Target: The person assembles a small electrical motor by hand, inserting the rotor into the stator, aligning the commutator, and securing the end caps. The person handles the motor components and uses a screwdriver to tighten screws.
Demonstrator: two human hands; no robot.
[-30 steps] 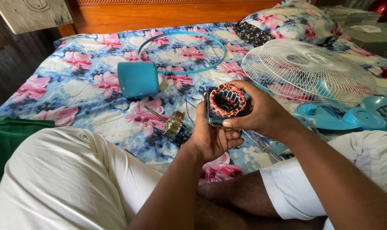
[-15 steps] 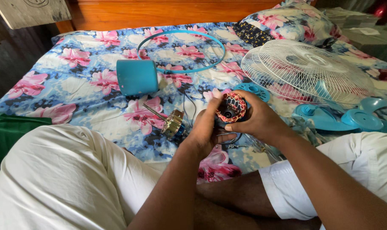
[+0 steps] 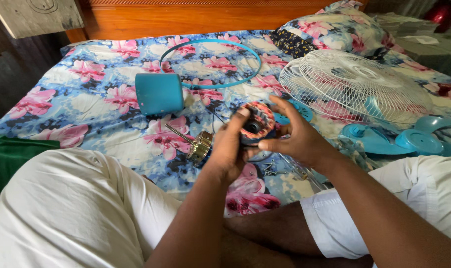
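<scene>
A round fan motor stator (image 3: 257,120) with copper windings and reddish insulation is held between both hands above the flowered bedsheet (image 3: 86,104). My left hand (image 3: 229,146) grips its left side, thumb up against the rim. My right hand (image 3: 295,139) holds the right side with fingers spread over the top. Just left of my left hand lies a brass-coloured rotor with a thin steel shaft (image 3: 198,145). Thin wires run from the stator down to the sheet.
A blue motor cover (image 3: 159,93) and a blue guard ring (image 3: 210,62) lie further back. A white wire fan guard (image 3: 354,84) leans at the right, blue fan blades (image 3: 409,141) beside it. Small screws (image 3: 270,168) lie near my knee. A wooden headboard (image 3: 210,17) borders the bed.
The stator has tilted from facing up to lying more on edge. My right hand opened its fingers over the top and both hands moved slightly away from me.
</scene>
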